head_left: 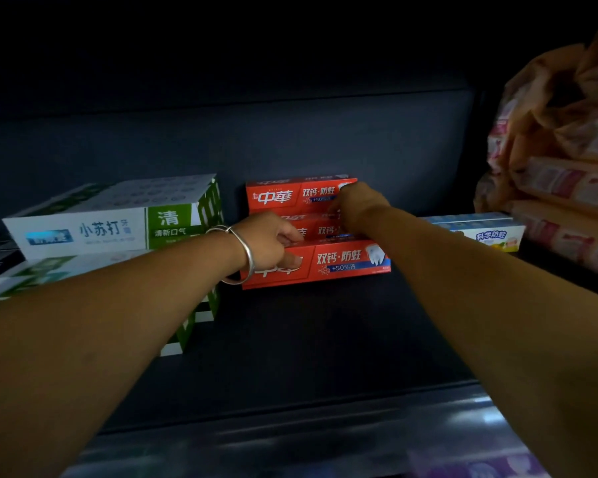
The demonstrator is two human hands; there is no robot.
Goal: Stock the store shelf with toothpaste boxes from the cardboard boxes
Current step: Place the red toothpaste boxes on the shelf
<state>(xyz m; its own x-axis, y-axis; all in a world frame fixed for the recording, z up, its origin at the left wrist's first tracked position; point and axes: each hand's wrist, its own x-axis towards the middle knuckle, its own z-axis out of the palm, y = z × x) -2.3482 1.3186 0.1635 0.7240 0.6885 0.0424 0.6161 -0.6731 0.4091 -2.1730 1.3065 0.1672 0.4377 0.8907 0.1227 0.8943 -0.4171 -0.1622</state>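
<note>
In the head view, 3 red toothpaste boxes (346,262) sit stepped at the centre of the frame on the dark shelf (290,339), their long axes running left to right across the frame, parallel to the shelf's front edge. The left hand (270,244), a silver bangle (246,255) at its wrist, curls its fingers over the left end of the front, lowest box, thumb on its face. The right hand (354,201) reaches further back, fingers bent onto the right part of the upper boxes; whether it pinches one or only presses, I cannot tell. Both hands lie directly on the stack, so squaring it probably means sliding along that long axis. White-and-green toothpaste boxes (111,219) stand just left; a pale box (480,231) lies right.
</note>
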